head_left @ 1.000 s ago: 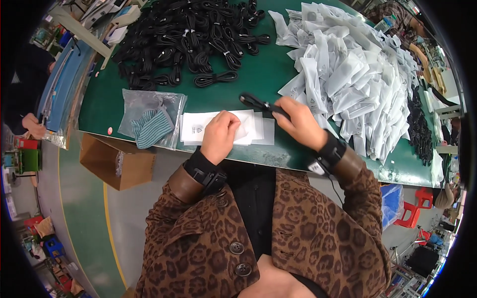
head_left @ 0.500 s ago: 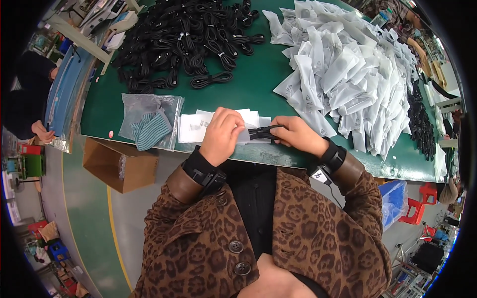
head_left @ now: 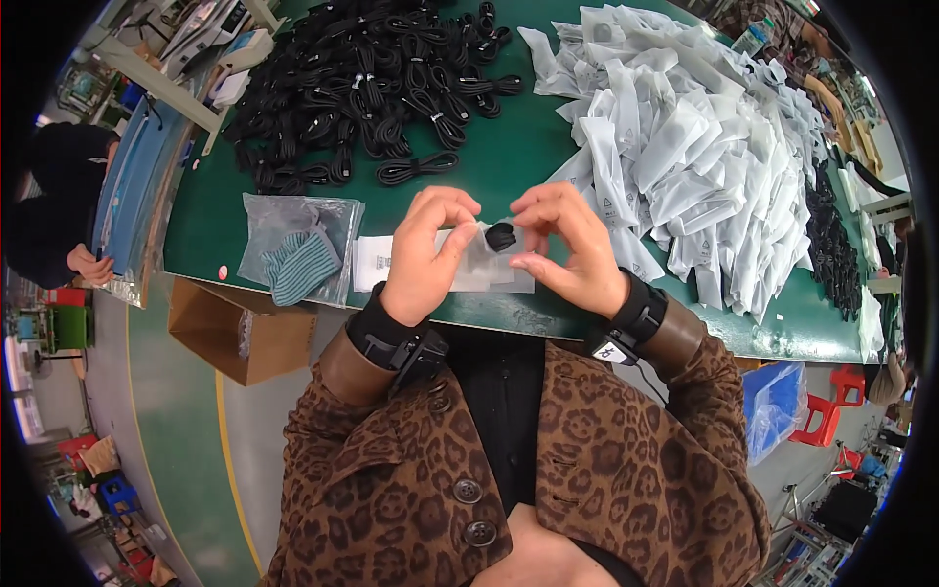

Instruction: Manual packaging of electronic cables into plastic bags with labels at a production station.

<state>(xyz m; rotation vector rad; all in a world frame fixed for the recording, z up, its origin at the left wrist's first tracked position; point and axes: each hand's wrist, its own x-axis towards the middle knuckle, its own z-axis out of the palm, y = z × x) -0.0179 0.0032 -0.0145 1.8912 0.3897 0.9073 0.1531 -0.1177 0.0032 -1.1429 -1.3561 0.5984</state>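
Green table (head_left: 504, 147): your left hand (head_left: 426, 249) and right hand (head_left: 575, 245) flank a translucent bag (head_left: 477, 262) and black cable bundle (head_left: 501, 236).
Your left fingertips pinch the bag's edge narrowly; your right thumb and fingers stand parted, their grip impossible to tell. With the bundle at its mouth, best spread the edges so nothing snags.

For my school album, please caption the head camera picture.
Black cable and translucent bag between left hand and right hand, over green table.

The right hand (head_left: 584, 262) has spread its fingers beside the black cable (head_left: 501, 237)
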